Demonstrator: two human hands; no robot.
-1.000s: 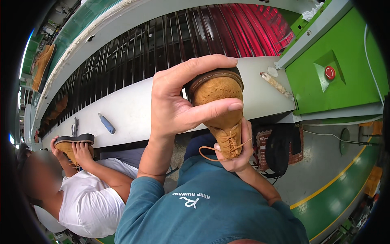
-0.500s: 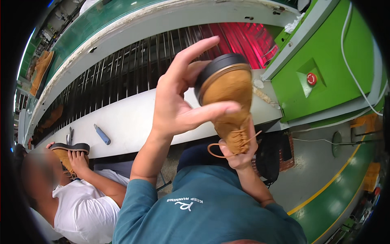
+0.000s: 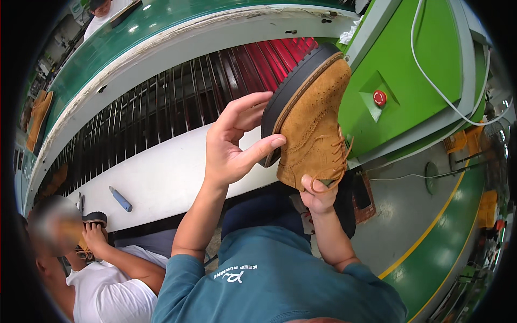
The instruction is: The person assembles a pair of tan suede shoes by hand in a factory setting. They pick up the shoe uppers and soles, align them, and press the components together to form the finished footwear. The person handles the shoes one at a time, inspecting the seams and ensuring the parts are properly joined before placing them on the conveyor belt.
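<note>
A tan suede lace-up boot (image 3: 312, 118) with a thick black sole is held up in front of me, toe upward, its side in view. My right hand (image 3: 320, 199) grips it low at the ankle opening, thumb at the collar by the laces. My left hand (image 3: 234, 142) is at the black sole (image 3: 291, 86). Its thumb lies across the sole edge near the heel, and its fingers reach along the tread. The sole's underside is mostly hidden.
Beyond a white ledge (image 3: 161, 188) runs a bed of metal rollers (image 3: 161, 107), lit red at its right end. A blue-handled knife (image 3: 120, 199) lies on the ledge. At left a co-worker (image 3: 118, 280) handles another boot. A green machine housing (image 3: 398, 118) bears a red button (image 3: 379, 98).
The boot has turned from toe-on to side-on, its sole now facing left. My left thumb has come onto the sole edge. The co-worker's boot has shifted.
</note>
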